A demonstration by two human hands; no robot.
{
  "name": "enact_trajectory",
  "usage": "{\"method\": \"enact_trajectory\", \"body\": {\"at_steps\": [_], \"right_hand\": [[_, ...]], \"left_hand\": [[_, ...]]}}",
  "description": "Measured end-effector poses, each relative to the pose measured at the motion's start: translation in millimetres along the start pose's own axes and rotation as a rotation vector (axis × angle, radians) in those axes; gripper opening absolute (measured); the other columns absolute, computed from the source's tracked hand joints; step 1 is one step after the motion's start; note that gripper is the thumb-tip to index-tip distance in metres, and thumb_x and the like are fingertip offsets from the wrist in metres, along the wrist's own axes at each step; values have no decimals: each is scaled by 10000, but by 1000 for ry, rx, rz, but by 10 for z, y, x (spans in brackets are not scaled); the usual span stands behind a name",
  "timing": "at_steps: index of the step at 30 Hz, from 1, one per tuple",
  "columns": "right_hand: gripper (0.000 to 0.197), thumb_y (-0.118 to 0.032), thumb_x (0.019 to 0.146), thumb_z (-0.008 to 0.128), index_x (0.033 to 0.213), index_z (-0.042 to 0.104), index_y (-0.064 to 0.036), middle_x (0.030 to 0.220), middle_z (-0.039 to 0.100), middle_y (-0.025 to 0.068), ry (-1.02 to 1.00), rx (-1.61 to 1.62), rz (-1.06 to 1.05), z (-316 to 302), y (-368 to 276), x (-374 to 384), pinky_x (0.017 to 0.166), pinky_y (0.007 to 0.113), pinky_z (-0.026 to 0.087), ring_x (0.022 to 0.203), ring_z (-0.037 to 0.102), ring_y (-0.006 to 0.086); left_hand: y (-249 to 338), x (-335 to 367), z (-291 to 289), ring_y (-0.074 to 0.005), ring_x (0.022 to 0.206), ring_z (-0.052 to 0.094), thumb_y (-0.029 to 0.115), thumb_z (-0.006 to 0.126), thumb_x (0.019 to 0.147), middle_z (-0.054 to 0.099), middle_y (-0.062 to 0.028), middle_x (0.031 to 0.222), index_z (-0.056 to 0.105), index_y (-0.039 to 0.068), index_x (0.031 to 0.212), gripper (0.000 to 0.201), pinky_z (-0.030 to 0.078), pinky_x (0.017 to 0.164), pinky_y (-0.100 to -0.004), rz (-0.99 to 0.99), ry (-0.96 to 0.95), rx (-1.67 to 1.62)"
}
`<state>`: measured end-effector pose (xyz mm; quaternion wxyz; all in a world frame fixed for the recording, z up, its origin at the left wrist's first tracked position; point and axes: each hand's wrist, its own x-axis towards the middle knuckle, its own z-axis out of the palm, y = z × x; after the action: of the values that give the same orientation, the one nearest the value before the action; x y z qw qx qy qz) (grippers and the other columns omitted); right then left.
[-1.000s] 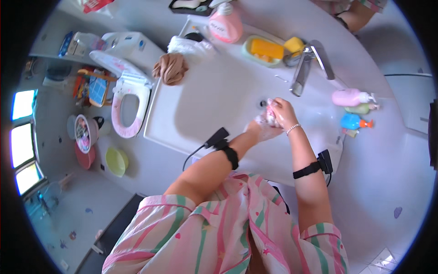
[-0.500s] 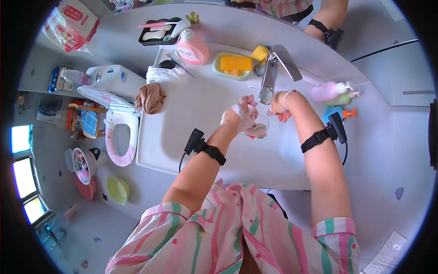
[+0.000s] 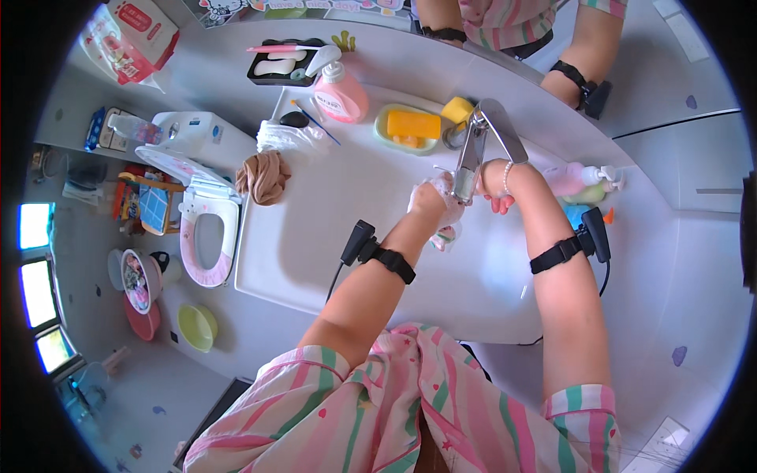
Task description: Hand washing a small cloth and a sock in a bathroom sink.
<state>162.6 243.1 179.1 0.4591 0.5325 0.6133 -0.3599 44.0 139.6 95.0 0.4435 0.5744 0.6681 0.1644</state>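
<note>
Over the white sink (image 3: 355, 236), my left hand (image 3: 432, 201) is closed around a wet, soapy cloth (image 3: 444, 239) with pink, white and green on it. Foam covers the fingers, and the cloth's lower end hangs beneath them. My right hand (image 3: 495, 185), with a beaded bracelet at its wrist, is just right of the chrome faucet (image 3: 471, 162). The spout hides part of that hand; its visible fingers hang loosely apart, with nothing seen in them. Both hands are close to the spout's end.
Along the sink's back stand a pink pump bottle (image 3: 341, 94), a soap dish (image 3: 386, 142) with an orange bar, and a yellow sponge (image 3: 457, 109). A brown cloth (image 3: 263, 177) lies on the left rim. More bottles (image 3: 568, 178) stand right of my right wrist.
My left hand has moved right with the cloth, to beside the spout. My right hand has shifted slightly and is now partly behind the spout. The view has moved a little.
</note>
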Motion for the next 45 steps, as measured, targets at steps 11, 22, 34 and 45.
{"method": "enact_trajectory", "body": {"at_steps": [11,22,34,45], "right_hand": [[225,-135,818,482,951,596,7,830,720,175,19,47,-50,-87,-17,-192,484,311,505,615,692,213],[208,-122,853,463,938,579,29,816,716,182,74,62,-37,-104,-56,-252,492,296,497,617,696,220],[241,-136,895,450,944,616,31,790,718,143,113,12,-81,-122,-47,-319,502,293,502,611,691,190],[351,-371,927,650,829,650,-34,687,644,58,213,1305,-776,910,-438,556,519,250,494,539,599,153]], "left_hand": [[45,83,76,-310,940,656,372,632,826,701,-114,1003,676,192,1085,319,525,814,-382,-56,-125,-92],[-88,256,178,-354,966,640,399,635,851,677,-162,1038,581,133,1166,416,522,808,-416,121,-17,47],[44,170,7,-342,1048,633,413,693,776,639,-157,1127,597,56,1112,500,515,886,-410,149,-16,97],[-1030,264,397,-224,938,675,253,547,930,711,-127,1012,629,24,1162,336,524,825,-348,-96,-136,-904]]}}
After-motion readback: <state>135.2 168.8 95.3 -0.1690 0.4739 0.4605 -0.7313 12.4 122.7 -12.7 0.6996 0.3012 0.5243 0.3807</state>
